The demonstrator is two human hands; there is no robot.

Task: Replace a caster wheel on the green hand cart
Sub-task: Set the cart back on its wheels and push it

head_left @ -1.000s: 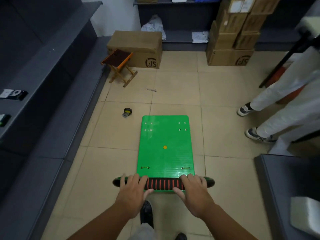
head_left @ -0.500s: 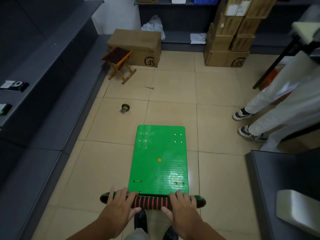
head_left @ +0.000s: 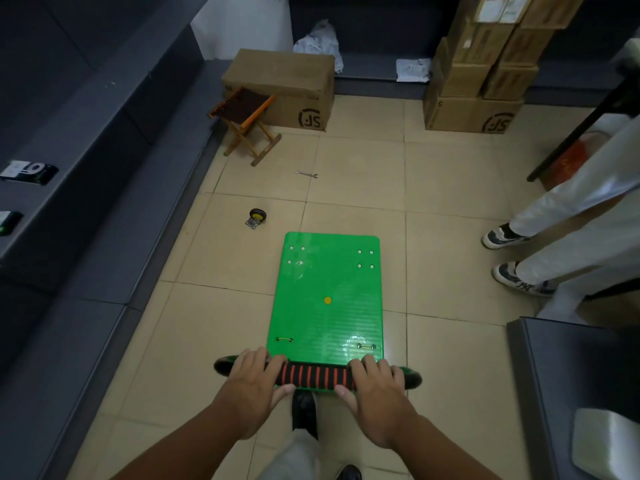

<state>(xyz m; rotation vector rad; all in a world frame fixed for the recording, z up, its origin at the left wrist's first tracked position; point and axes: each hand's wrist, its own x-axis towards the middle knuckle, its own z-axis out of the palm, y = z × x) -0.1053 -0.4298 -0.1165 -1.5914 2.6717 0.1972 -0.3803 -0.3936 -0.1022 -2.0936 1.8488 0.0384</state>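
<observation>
Rolled forward since half a second ago: flat green plastic hand cart (head_left: 327,299), far edge now nearer the loose yellow-hubbed black caster wheel (head_left: 257,218) at its 11 o'clock.
Cart sits mid-floor at my 12. Both left hand (head_left: 252,386) and right hand (head_left: 375,393) wrap the black-and-orange ribbed foam handle (head_left: 313,375), fingers curled over, thumbs under. Deck looks stiff, glossy, likely slick and fairly light; probably best tipped by handle or long edges to reach the wheel bolts (head_left: 365,259). Small steel spanner (head_left: 307,173) lies beyond at 12. Beige tile floor (head_left: 450,237), smooth. Dark grey shelving (head_left: 86,168) at 9, wooden folding stool (head_left: 247,123) at 11, brown cardboard boxes (head_left: 485,64) at 1, bystander's white-trousered legs (head_left: 571,230) at 2.
</observation>
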